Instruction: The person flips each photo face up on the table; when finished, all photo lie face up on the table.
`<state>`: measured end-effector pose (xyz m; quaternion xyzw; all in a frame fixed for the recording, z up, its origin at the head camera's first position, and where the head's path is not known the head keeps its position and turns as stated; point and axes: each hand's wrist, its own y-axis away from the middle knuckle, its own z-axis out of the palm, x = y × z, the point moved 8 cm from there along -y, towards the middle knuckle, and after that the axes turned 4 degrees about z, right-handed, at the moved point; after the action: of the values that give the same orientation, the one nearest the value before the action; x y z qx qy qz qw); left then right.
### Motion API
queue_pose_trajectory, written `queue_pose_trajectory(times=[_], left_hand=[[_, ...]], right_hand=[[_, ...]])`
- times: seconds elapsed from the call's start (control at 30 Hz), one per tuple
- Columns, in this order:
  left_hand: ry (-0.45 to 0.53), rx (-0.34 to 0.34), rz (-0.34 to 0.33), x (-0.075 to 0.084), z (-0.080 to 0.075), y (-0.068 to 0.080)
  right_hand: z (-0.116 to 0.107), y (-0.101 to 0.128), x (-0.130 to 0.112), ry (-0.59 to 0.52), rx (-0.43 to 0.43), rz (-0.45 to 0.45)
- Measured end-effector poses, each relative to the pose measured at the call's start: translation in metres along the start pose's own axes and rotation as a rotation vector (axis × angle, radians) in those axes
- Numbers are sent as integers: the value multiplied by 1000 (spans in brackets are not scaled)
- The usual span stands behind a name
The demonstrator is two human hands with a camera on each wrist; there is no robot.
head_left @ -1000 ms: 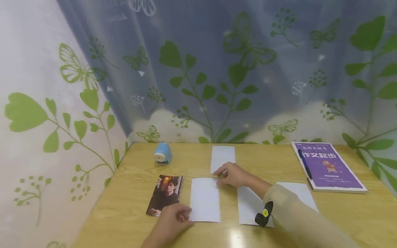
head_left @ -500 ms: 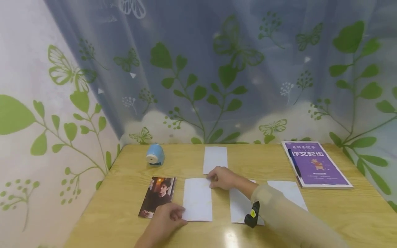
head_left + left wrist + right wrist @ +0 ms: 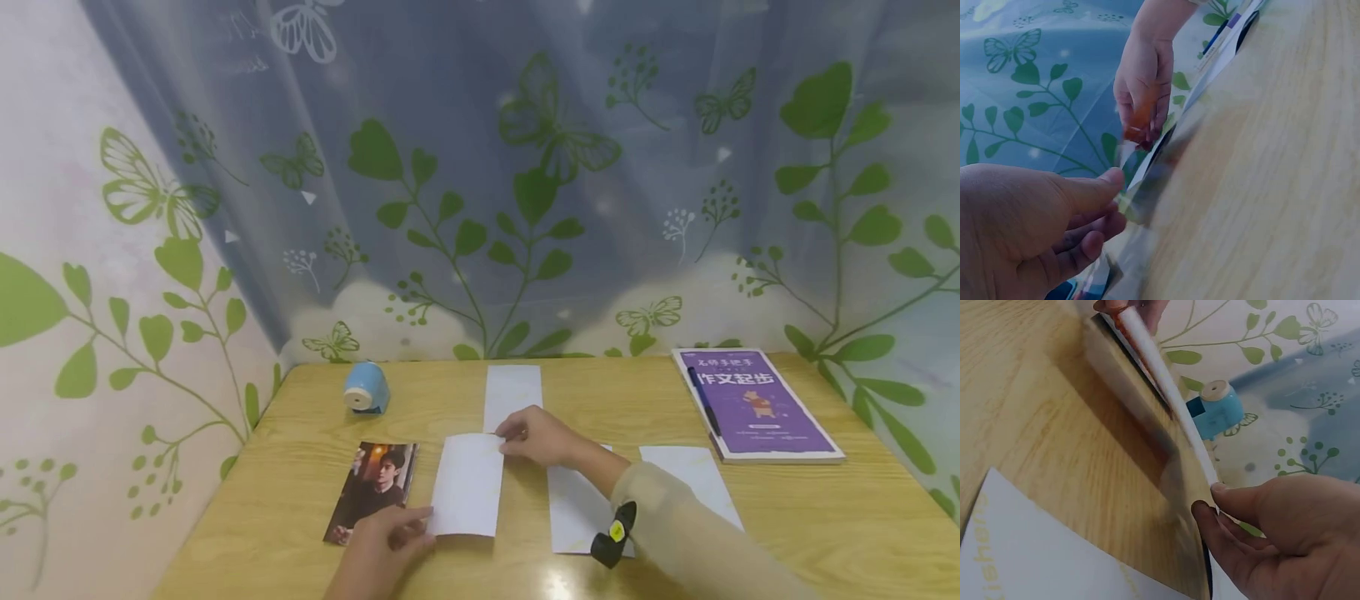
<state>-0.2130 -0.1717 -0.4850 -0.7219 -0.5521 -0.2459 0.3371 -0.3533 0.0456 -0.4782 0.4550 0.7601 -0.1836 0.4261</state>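
A photo card [image 3: 465,487] with its white back up is slightly bowed and raised off the table between both hands. Its lower left edge is pinched by the left hand [image 3: 378,542], thumb against fingers. At the upper right corner the right hand [image 3: 540,437] pinches it between thumb and fingers. In the right wrist view the card [image 3: 1175,406] appears nearly edge-on, with orange tones along its printed side. A photo [image 3: 372,492] of a person lies face up just left of the held card, partly behind the left hand.
White-backed cards lie beyond the right hand [image 3: 517,387], under the right forearm [image 3: 577,508] and farther right [image 3: 678,471]. A blue pencil sharpener [image 3: 367,387] stands back left. A pen [image 3: 703,404] lies on a purple book [image 3: 795,417] at the right. A patterned curtain [image 3: 450,208] hangs behind the table.
The card between the hands has gone from lying flat to lifted and bowed, its edges held in both hands. The head view has shifted a little to the right.
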Motion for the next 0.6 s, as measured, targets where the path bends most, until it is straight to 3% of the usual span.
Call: queue_pose_trajectory(times=[0.2,0.47,0.53,0.6], left_hand=[[-28,130,68,13,-11,0],[-56,201,417,43,-15,2],[-73,214,461,47,-15,2],[-71,207,448,49,-16,1]], right_hand=[[-6,2,-5,-134,-67,-46],[-13,-5,-13,-148,-47,-136],[-14,-7,-15,-194,-50,-137],[-15,-9,-18,-239,-51,-124]])
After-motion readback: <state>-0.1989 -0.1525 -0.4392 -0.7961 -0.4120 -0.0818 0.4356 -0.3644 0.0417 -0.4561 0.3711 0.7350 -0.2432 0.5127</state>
